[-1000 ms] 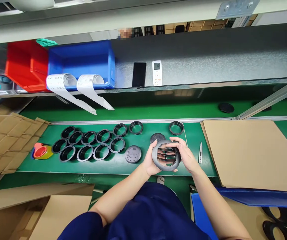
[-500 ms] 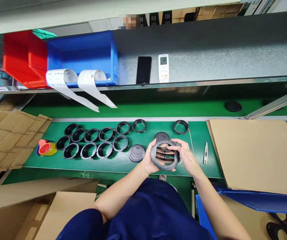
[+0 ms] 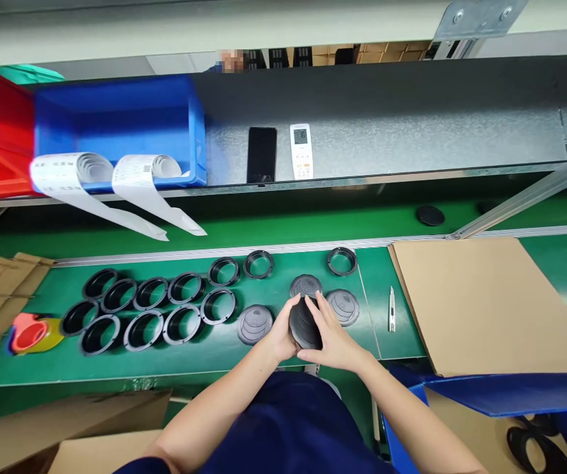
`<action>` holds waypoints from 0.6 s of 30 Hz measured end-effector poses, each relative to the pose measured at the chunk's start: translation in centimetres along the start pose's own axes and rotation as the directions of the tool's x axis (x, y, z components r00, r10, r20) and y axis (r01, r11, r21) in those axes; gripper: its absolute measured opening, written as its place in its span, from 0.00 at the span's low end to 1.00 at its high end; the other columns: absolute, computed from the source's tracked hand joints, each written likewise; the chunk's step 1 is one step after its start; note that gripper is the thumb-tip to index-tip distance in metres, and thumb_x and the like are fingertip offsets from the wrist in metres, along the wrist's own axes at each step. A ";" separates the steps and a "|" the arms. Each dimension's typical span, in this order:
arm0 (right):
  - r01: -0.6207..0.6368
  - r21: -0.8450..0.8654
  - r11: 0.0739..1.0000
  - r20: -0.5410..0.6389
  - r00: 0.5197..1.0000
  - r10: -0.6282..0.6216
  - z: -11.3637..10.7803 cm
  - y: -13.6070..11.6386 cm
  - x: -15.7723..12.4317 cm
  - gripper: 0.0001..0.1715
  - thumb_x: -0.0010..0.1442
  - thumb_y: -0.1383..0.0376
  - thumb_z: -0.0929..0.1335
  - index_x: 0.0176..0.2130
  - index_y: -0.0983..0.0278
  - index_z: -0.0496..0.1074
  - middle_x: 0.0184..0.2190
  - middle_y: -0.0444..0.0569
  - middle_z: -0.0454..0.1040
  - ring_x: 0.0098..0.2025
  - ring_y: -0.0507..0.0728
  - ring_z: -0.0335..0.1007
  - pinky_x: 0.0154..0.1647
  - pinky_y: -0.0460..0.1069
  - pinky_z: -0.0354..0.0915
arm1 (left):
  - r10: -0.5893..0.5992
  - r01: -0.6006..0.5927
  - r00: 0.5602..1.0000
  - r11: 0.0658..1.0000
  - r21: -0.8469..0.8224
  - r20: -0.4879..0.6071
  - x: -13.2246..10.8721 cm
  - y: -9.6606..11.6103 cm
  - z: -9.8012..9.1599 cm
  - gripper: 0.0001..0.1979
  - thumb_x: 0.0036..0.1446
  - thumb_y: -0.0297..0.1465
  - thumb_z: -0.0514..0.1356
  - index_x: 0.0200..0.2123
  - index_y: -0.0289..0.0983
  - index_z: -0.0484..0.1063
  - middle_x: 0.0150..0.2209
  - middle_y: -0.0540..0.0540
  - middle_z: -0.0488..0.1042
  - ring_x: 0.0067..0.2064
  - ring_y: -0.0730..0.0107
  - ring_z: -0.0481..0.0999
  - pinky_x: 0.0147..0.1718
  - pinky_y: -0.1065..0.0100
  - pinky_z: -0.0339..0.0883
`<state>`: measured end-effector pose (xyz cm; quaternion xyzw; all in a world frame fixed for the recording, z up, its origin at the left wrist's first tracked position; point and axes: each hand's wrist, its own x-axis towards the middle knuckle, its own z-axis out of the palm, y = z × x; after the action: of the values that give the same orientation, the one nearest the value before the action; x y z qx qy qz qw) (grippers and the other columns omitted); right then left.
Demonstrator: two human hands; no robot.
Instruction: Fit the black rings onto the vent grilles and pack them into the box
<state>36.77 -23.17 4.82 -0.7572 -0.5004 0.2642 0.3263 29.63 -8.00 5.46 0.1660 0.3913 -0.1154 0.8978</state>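
Between my two hands is a round black air vent (image 3: pixel 305 327), tilted up above the front part of the green bench (image 3: pixel 174 365). My left hand (image 3: pixel 281 333) grips its left edge. On the other side, my right hand (image 3: pixel 331 337) wraps the rim with fingers on top and thumb below. Its slats look closed into a dark face. Three similar round vents lie flat close by: one left of my hands (image 3: pixel 255 324), one just behind them (image 3: pixel 305 285), and one to the right (image 3: pixel 344 307).
Several black rings (image 3: pixel 182 324) stand in rows on the left. A single ring (image 3: pixel 342 261) sits at the back. Right of it are a utility knife (image 3: pixel 392 309) and cardboard sheets (image 3: pixel 485 303). A shelf above holds a blue bin (image 3: pixel 125 125), a phone (image 3: pixel 262 155) and a remote (image 3: pixel 301 151).
The vent's slats, open before with fingers inside the ring, now look closed. My hands have shifted to its edges. A flat vent now shows at right. The camera view has moved.
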 end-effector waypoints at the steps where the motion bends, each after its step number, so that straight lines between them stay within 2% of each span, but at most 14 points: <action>1: -0.022 0.046 0.999 0.014 1.000 0.021 0.0 0.6 0.7 0.67 0.51 0.48 0.74 0.72 0.53 0.32 0.72 0.58 0.31 0.73 0.72 0.28 0.67 0.69 0.48 | 0.009 -0.009 1.000 1.000 0.021 0.004 0.2 0.2 0.2 0.26 0.55 0.50 0.62 0.45 0.33 0.75 0.41 0.37 0.80 0.50 0.48 0.76 0.51 0.53 0.69; 3: -0.061 0.086 0.994 -0.026 0.998 0.064 -0.6 2.5 2.8 0.72 0.45 0.48 0.77 0.71 0.52 0.32 0.70 0.59 0.38 0.72 0.71 0.35 0.66 0.67 0.51 | -0.004 0.001 0.999 0.998 0.060 0.046 0.5 0.9 0.5 0.32 0.55 0.54 0.61 0.53 0.36 0.72 0.47 0.36 0.78 0.56 0.44 0.72 0.55 0.47 0.65; 5: -0.170 0.038 0.985 -0.196 0.965 0.174 -2.0 5.5 5.5 0.71 0.45 0.48 0.76 0.72 0.55 0.35 0.67 0.62 0.44 0.70 0.71 0.42 0.65 0.66 0.53 | 0.003 -0.010 0.997 0.996 0.090 0.074 0.5 2.0 0.6 0.37 0.55 0.59 0.57 0.60 0.42 0.65 0.56 0.36 0.72 0.62 0.41 0.66 0.57 0.36 0.59; 6: -0.260 -0.010 0.966 -0.304 0.921 0.244 -2.8 7.3 7.1 0.70 0.47 0.47 0.76 0.72 0.59 0.36 0.66 0.64 0.45 0.69 0.72 0.43 0.65 0.66 0.52 | 0.016 -0.024 0.997 0.995 0.101 0.076 0.4 2.5 0.5 0.38 0.56 0.59 0.55 0.62 0.45 0.62 0.60 0.36 0.69 0.64 0.41 0.63 0.57 0.34 0.56; 8: -0.437 -0.113 0.892 -0.460 0.819 0.343 -4.6 11.1 9.9 0.67 0.49 0.46 0.74 0.71 0.65 0.40 0.65 0.69 0.47 0.67 0.75 0.45 0.64 0.68 0.50 | 0.059 -0.067 0.996 0.991 0.116 0.068 -0.1 3.5 -0.2 0.36 0.59 0.57 0.54 0.64 0.44 0.59 0.64 0.36 0.64 0.66 0.43 0.60 0.59 0.36 0.55; 10: -0.538 -0.207 0.817 -0.479 0.784 0.395 -5.8 14.5 12.1 0.67 0.48 0.45 0.75 0.71 0.69 0.43 0.64 0.72 0.49 0.66 0.77 0.47 0.64 0.68 0.48 | 0.074 -0.081 0.995 0.990 0.117 0.068 -0.7 4.2 -1.5 0.34 0.62 0.52 0.55 0.64 0.39 0.60 0.65 0.33 0.62 0.65 0.45 0.61 0.61 0.42 0.56; 13: -0.587 -0.305 0.750 -0.420 0.789 0.447 -6.0 17.6 13.7 0.68 0.48 0.42 0.74 0.70 0.68 0.43 0.64 0.72 0.50 0.66 0.76 0.49 0.65 0.68 0.45 | 0.088 -0.089 0.996 0.992 0.088 0.011 -2.1 4.9 -4.0 0.32 0.63 0.48 0.55 0.63 0.35 0.60 0.64 0.32 0.63 0.64 0.46 0.63 0.62 0.47 0.57; 16: -0.603 -0.369 0.707 -0.395 0.790 0.468 -5.3 18.4 13.9 0.69 0.49 0.37 0.71 0.71 0.69 0.41 0.68 0.72 0.46 0.69 0.76 0.42 0.66 0.69 0.40 | 0.115 -0.112 0.991 0.993 0.039 -0.070 -3.7 5.3 -6.7 0.29 0.62 0.46 0.56 0.61 0.35 0.63 0.63 0.34 0.66 0.64 0.49 0.64 0.61 0.50 0.59; 18: -0.584 -0.411 0.700 -0.412 0.804 0.429 -5.0 18.0 14.1 0.65 0.54 0.36 0.66 0.71 0.70 0.40 0.70 0.72 0.40 0.71 0.76 0.34 0.67 0.70 0.36 | 0.141 -0.137 0.981 0.990 0.037 -0.130 -4.7 5.1 -8.4 0.27 0.60 0.44 0.59 0.58 0.35 0.67 0.61 0.35 0.68 0.63 0.50 0.66 0.59 0.52 0.62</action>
<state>56.00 -16.35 -6.64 -0.9547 -0.2692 0.0873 0.0916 22.64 0.29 4.64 0.2128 0.4358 -0.0468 0.8733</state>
